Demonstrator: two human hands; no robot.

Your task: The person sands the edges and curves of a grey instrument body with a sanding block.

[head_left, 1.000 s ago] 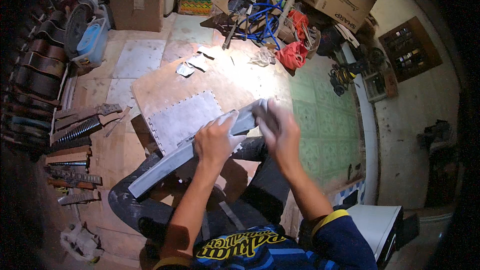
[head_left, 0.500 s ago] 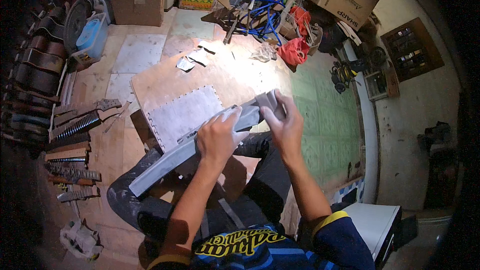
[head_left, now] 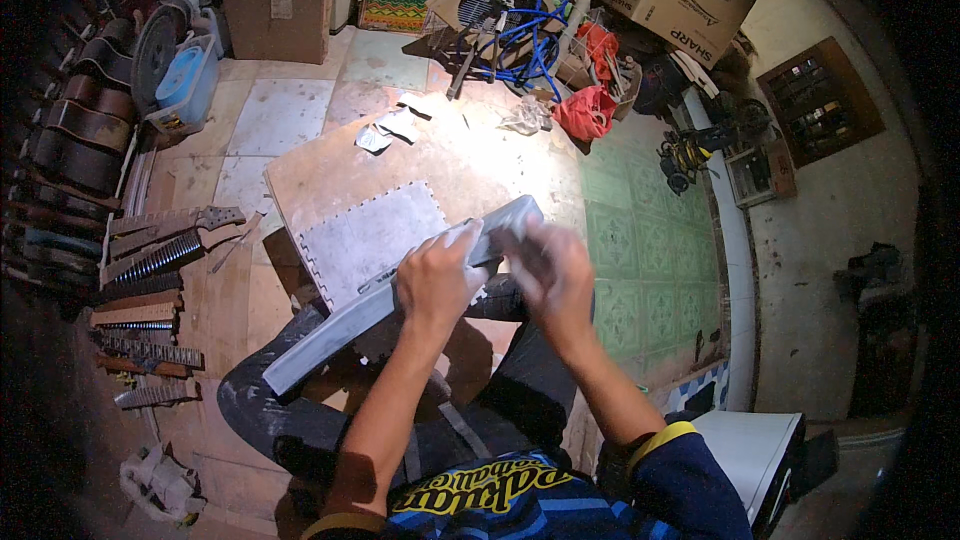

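A long, narrow, dusty grey bar is held aslant over the lap, its lower end left of and nearer the body than the left fingers, its other end just beyond the right ones. It is clamped by the fingers of the left hand, by which its middle is partly covered. The right hand is blurred at the bar's upper end; whether its fingers are closed on anything cannot be told, and the dark patch beneath them cannot be made out. Beyond the left fingers, a pale, toothed-edged foam mat is partly hidden by the bar. Farther beyond, a flat brown board is seen under it, washed out by glare. Well left of the fingers, dark-and-tan fretted wooden necks are partly lost in shadow.
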